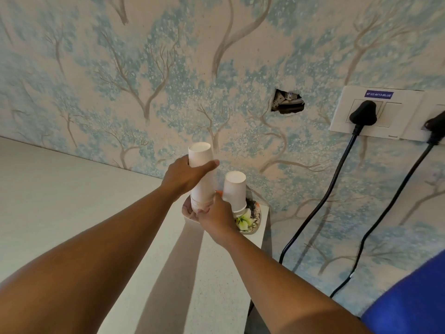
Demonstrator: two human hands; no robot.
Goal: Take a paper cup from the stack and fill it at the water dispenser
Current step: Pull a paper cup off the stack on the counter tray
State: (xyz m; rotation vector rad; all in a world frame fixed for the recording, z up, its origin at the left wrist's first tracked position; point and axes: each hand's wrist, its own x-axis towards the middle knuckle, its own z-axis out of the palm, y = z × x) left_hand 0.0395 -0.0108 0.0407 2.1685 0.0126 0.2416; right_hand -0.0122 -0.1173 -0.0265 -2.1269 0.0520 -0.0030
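Observation:
A tall stack of white paper cups (pixel 201 165), upside down, stands on a flowered tray (pixel 252 220) at the right end of the pale counter (pixel 72 201). My left hand (pixel 185 175) grips the upper part of this stack, thumb across its front. My right hand (pixel 214 215) holds the bottom of the same stack at the rims. A shorter stack of upside-down cups (pixel 234 191) stands just to the right on the tray, untouched. No water dispenser is in view.
Tree-patterned wallpaper rises right behind the tray, with a ragged hole (pixel 287 102). A wall socket plate (pixel 375 112) at the right holds two black plugs whose cables (pixel 320 203) hang down past the counter's right edge. A blue object (pixel 414 300) fills the lower right corner.

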